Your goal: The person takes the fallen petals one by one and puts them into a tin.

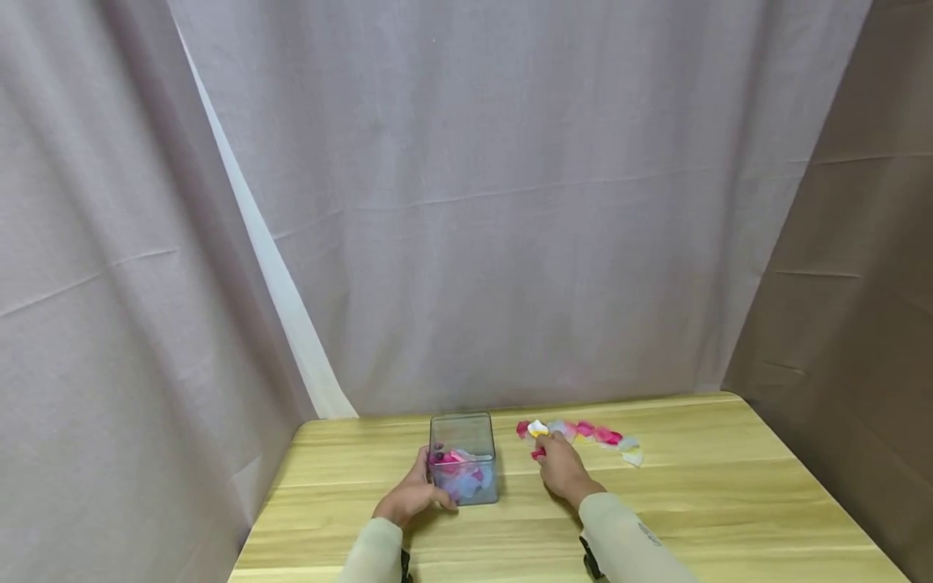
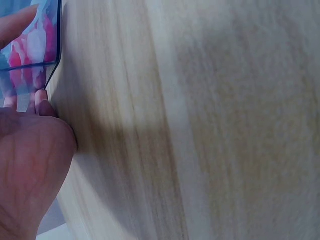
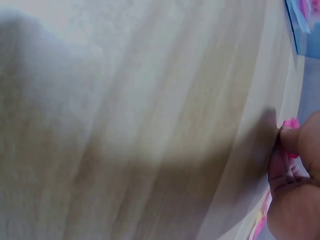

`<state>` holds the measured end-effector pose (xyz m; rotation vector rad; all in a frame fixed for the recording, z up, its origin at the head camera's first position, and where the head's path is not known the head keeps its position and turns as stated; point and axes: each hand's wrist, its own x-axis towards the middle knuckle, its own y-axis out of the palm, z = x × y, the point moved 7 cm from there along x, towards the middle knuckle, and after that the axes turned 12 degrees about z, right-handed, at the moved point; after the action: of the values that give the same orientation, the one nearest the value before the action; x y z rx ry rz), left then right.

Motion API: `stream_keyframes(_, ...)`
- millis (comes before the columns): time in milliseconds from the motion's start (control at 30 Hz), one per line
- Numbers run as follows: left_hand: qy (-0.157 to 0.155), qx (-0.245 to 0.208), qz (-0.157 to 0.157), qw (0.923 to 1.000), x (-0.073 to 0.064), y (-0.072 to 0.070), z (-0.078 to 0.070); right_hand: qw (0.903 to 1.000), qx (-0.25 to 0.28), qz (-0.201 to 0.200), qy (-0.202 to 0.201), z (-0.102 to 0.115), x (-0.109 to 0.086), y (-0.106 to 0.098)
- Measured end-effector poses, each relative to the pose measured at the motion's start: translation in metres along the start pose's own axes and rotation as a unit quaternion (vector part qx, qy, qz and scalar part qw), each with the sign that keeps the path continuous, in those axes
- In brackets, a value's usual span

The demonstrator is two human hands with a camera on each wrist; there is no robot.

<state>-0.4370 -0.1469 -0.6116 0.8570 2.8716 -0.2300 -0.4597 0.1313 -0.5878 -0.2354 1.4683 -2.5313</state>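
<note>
A clear plastic box (image 1: 487,491) with pink, white and pale blue petals (image 1: 464,474) inside stands on the wooden table. My left hand (image 1: 417,490) grips it at the left, thumb across the near wall and fingers along the side. In the left wrist view, part of the palm (image 2: 35,155) shows under the box's corner. To the right of the box, my right hand (image 1: 564,470) pinches a pink petal (image 3: 291,123) between thumb and fingers, close over the table. Just beyond its fingertips is a white and yellow petal (image 1: 538,428).
A loose curved row of pink, white and pale petals (image 1: 607,436) lies on the table (image 1: 729,502), right of my right hand. Grey curtains (image 1: 525,243) hang behind the table and along both sides.
</note>
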Motion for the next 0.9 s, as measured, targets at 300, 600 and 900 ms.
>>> stream_keyframes(300,-0.003,0.004,0.004,1.0000,0.001,0.000,0.002,0.9997,0.020,0.011,0.007,0.000,0.001,-0.004)
stream_keyframes(600,-0.001,0.008,-0.001,1.0000,0.000,0.001,0.000,0.9957,0.020,-0.076,-0.050,0.047,-0.002,-0.031)
stream_keyframes(900,0.002,0.007,-0.008,0.9999,0.002,-0.001,0.001,0.9760,0.029,-0.173,-0.129,0.104,-0.044,-0.054)
